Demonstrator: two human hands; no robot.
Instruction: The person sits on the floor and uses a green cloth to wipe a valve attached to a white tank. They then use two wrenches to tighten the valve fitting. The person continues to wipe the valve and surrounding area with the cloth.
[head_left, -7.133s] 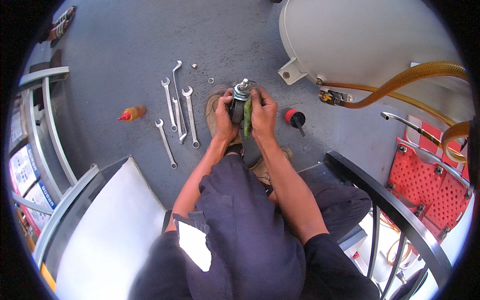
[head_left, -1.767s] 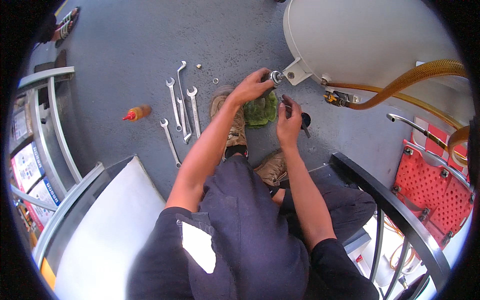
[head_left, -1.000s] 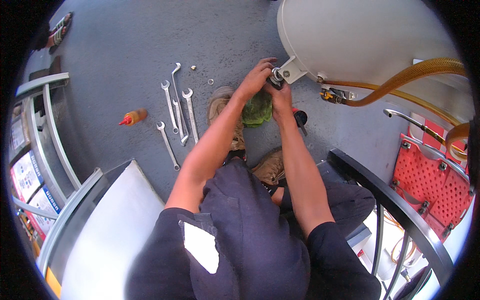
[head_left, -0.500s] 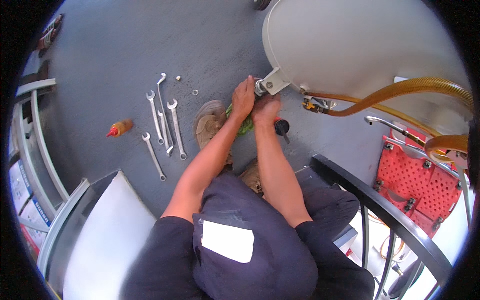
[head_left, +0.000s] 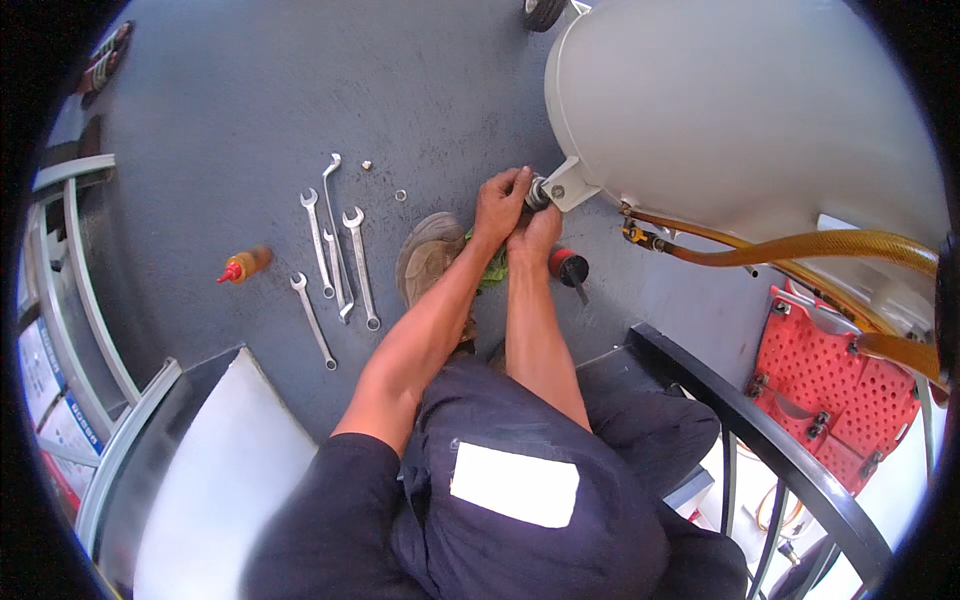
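Both hands are pressed together at a small metal fitting [head_left: 540, 190] on the bracket [head_left: 571, 184] at the lower edge of a large white tank [head_left: 730, 110]. My left hand [head_left: 499, 203] grips the fitting from the left side. Just below it, my right hand [head_left: 536, 229] closes on the same part. A green rag [head_left: 492, 268] lies on the floor under my wrists, mostly hidden. A screwdriver with a red and black handle [head_left: 567, 267] lies right of my right forearm.
Several wrenches [head_left: 335, 255] lie in a row on the grey floor, with a small nut [head_left: 400, 196] nearby and an orange bottle with a red tip [head_left: 243, 265] to their left. A yellow hose [head_left: 800, 245] runs from the tank. A red perforated crate [head_left: 835, 375] and black railing [head_left: 760, 440] stand at right.
My hands left the part they held over the rag and reached up to the tank's bracket. Both now close on the fitting there. The view has shifted toward the tank.
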